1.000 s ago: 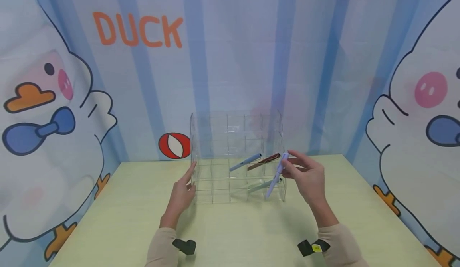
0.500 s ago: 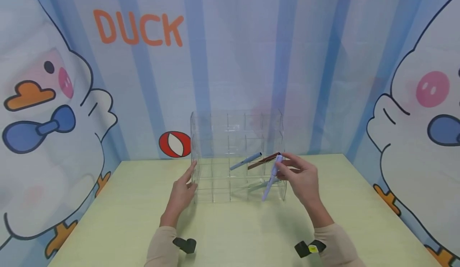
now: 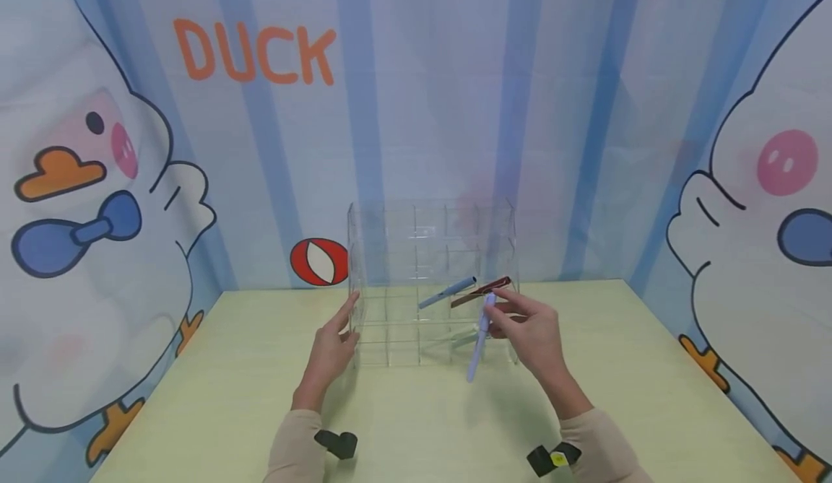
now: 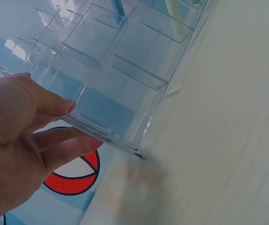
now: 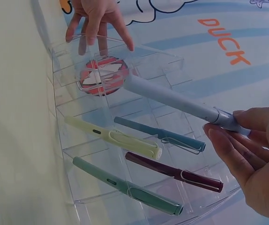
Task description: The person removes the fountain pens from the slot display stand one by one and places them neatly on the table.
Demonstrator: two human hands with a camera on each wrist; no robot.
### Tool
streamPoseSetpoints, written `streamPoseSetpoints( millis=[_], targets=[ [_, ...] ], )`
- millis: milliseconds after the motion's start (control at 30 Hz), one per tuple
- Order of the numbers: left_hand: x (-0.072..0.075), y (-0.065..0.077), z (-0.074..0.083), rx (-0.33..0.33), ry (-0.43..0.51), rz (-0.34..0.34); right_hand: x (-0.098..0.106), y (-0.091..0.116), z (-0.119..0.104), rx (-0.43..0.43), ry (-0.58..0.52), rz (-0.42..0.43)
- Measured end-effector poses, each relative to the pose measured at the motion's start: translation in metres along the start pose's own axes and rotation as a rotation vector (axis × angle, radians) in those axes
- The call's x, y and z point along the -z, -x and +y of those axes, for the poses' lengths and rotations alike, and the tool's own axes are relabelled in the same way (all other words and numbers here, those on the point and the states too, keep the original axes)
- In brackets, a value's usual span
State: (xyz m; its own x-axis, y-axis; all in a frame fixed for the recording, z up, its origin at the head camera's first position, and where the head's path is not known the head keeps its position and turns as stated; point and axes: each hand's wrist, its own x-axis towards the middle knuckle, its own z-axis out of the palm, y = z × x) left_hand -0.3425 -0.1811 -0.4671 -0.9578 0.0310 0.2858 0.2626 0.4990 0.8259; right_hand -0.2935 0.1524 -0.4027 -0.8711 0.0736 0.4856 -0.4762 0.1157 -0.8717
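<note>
A clear acrylic rack (image 3: 403, 323) divided into compartments stands on the table. My left hand (image 3: 333, 349) holds its left side panel, thumb on one face and fingers on the other in the left wrist view. Between the thumb and fingers of my right hand (image 3: 529, 331) is a lavender pen (image 3: 479, 346), pinched near its upper end. It slants downward in front of the rack's lower right compartments. Lying in the rack are a blue pen (image 5: 158, 133), a dark red pen (image 5: 172, 171), a green pen (image 5: 125, 186) and a pale yellow pen (image 5: 113, 137), clip ends outward.
The pale table (image 3: 234, 396) reaches back to a blue striped cloth (image 3: 429, 107) printed with ducks and a red ball. Each wrist wears a black camera strap (image 3: 336, 444). Left of the pens, several rack compartments (image 4: 139, 72) show no pen.
My right hand has moved left and lower, toward me, bringing the lavender pen's lower end below the rack's front edge in the head view. The left hand has stayed on the rack.
</note>
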Motion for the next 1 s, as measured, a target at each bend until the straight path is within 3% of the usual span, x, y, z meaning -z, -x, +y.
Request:
streamPoseSetpoints(
  millis=[200,433,667,1000],
  targets=[
    [0.003,-0.002,-0.001,0.004,0.011,-0.007,-0.003,0.001,-0.001,-0.024,-0.001,-0.022],
    [0.008,0.002,0.003,0.086,0.116,-0.026,-0.006,0.003,-0.001,-0.058,0.057,-0.038],
    [0.010,0.000,0.009,0.125,0.141,-0.036,-0.009,0.005,0.004,-0.096,0.099,-0.053],
    [0.011,-0.002,0.009,0.102,0.105,-0.050,-0.008,0.006,0.004,-0.140,0.152,-0.080]
  ],
)
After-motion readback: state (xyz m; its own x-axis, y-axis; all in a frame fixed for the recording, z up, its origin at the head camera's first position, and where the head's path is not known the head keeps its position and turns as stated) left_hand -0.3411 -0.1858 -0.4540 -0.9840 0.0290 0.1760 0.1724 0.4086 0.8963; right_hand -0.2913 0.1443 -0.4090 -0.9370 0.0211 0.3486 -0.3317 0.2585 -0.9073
